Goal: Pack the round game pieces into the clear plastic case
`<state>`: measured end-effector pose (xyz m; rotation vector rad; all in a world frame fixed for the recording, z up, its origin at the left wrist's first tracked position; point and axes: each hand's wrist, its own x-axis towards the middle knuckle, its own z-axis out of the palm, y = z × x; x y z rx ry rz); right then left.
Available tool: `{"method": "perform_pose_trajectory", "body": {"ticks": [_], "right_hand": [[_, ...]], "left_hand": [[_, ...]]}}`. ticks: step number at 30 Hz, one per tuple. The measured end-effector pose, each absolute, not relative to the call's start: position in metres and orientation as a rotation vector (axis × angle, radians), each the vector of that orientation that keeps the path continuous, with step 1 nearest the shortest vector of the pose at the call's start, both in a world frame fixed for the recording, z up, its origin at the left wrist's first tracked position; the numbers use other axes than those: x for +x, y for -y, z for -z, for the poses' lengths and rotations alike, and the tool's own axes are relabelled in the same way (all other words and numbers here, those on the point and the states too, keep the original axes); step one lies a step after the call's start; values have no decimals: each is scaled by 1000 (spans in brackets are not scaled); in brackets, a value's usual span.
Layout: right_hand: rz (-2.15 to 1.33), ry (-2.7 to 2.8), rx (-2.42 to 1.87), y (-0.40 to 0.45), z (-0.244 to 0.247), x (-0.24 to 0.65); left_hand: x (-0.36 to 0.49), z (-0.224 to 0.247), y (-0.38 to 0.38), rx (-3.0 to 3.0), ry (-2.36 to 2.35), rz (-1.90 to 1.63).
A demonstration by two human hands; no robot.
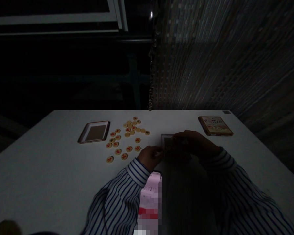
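A small open box [167,137] with a pale rim and dark inside lies between my hands on the white table [71,173]. My left hand [150,158] pinches its near left corner. My right hand [198,142] curls over its right side with bent fingers on it. Deep shadow hides the box's near part and most of my right fingertips. Just left of my left hand lie round xiangqi pieces [129,148], several with red characters, others with dark characters or blank faces up.
An open box half [108,125] lies beyond the pieces at left. At the right is a closed box with a printed lid [217,124]. A lit phone [150,192] lies by my left forearm. A bead curtain [198,65] hangs behind the table.
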<state>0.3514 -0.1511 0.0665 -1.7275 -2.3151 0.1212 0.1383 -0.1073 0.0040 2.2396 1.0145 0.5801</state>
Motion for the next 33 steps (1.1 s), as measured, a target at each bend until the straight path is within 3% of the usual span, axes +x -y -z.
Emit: {"method": "perform_pose_trajectory", "body": {"ticks": [13,33], "right_hand": [[-182,2385,-1831,152,-63,360],[-331,2469,-2096,152,-73,344]], "left_hand": [[138,-5,108,2361,-961,-399],[137,1,107,2321,-991,-423]]}}
